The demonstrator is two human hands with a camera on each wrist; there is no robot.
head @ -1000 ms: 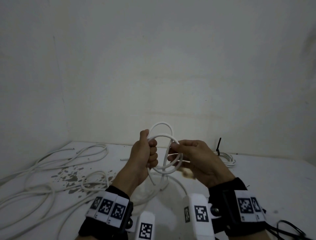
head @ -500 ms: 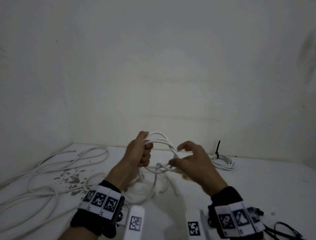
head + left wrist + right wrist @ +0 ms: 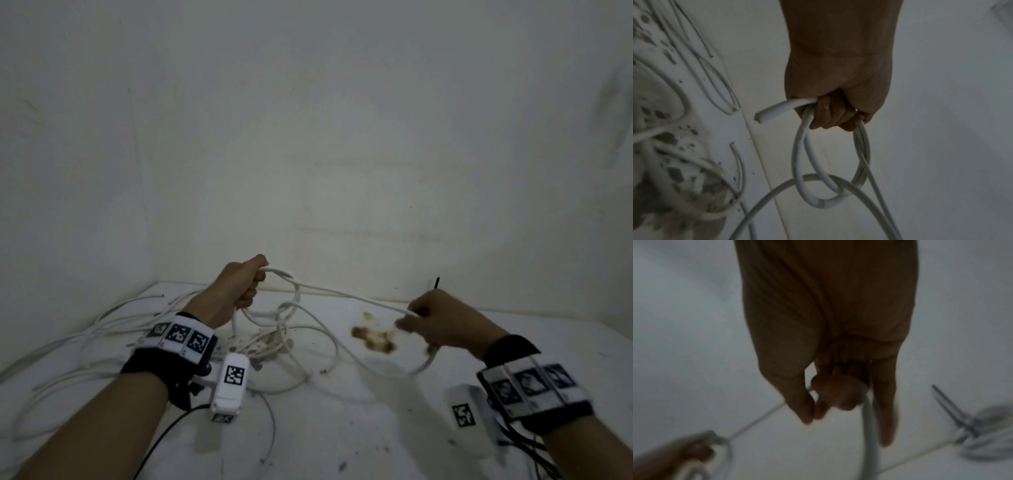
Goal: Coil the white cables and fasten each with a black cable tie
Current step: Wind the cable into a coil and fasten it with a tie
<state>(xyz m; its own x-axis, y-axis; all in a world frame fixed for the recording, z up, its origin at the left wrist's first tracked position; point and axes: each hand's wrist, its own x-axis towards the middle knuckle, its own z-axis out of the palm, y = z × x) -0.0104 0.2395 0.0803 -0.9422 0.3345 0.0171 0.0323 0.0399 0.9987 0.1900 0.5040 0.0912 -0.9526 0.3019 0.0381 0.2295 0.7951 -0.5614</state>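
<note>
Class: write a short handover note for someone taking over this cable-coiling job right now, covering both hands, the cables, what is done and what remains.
Left hand: grips the small coil of thin white cable.
Right hand: pinches the same cable's free run, drawn out to the right.
Done: one tied white coil with an upright black cable tie behind the right hand.
Left: finish and tie this coil; then the loose white cables on the white table.
</note>
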